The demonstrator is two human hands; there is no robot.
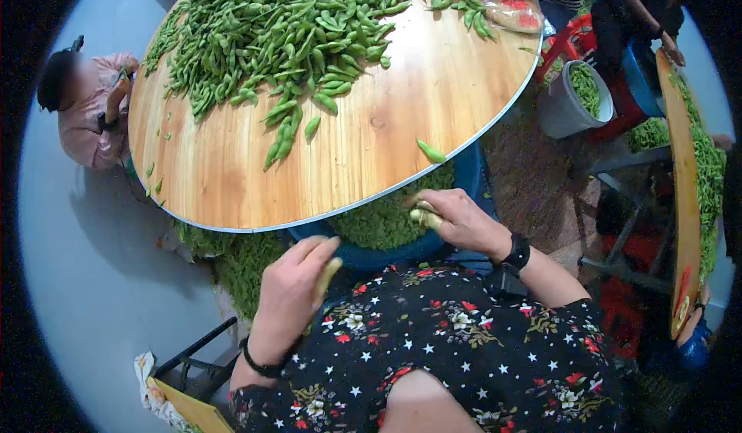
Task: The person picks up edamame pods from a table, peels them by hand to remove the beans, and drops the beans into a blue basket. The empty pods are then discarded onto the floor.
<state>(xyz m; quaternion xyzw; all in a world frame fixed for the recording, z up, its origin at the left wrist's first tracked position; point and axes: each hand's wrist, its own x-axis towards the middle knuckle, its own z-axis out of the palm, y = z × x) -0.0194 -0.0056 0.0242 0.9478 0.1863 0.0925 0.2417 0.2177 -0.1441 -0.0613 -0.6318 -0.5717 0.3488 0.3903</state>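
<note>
My left hand [292, 278] hovers over the near side of a blue basin [468, 172], its fingers curled together. Whatever those fingers hold, if anything, is hidden. To the right, my right hand [462, 220] is above the basin with thumb and fingers pinched; what lies in the pinch is too small to make out. Pale yellowish coverings show on digits of both hands. The basin holds a mass of small green pieces [379, 224]. One loose edamame pod [430, 151] lies at the table rim, close to my right hand.
A large heap of edamame pods [270, 39] covers the far part of the round wooden table [340, 170]. A person [89, 108] sits at the left. At right stand a white bucket [564, 108] of green pieces and another wooden table [683, 224]. Green material [251, 271] lies on the floor.
</note>
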